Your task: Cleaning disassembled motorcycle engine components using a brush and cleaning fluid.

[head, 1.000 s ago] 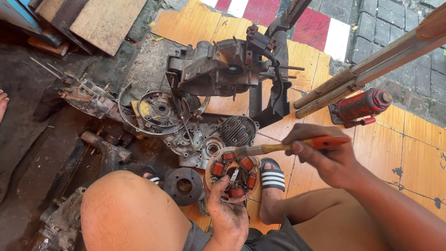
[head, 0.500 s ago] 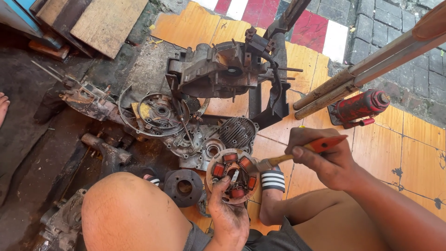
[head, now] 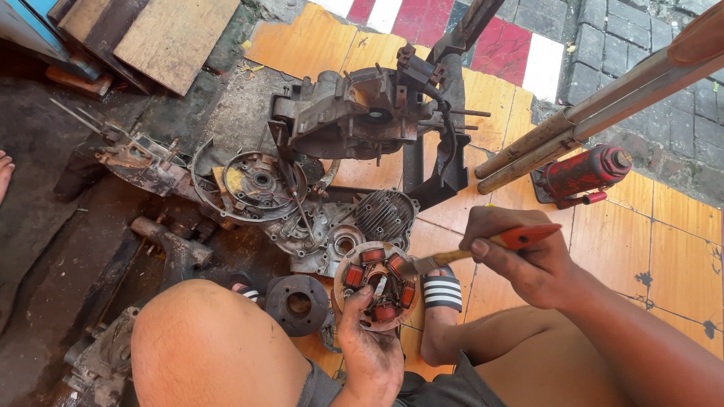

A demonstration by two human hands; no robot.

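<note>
Holding the round coil plate (head: 375, 285) up over the floor, the left hand (head: 369, 354) grips its bottom edge so the right hand (head: 520, 260), pinching a brush (head: 483, 247), can reach its coils.

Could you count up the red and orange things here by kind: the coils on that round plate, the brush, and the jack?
Red-orange wound coils on the round metal stator plate in the left hand: 5
Orange-handled paintbrush in the right hand: 1
Red bottle jack on the orange tiled floor: 1
Total: 7
</note>
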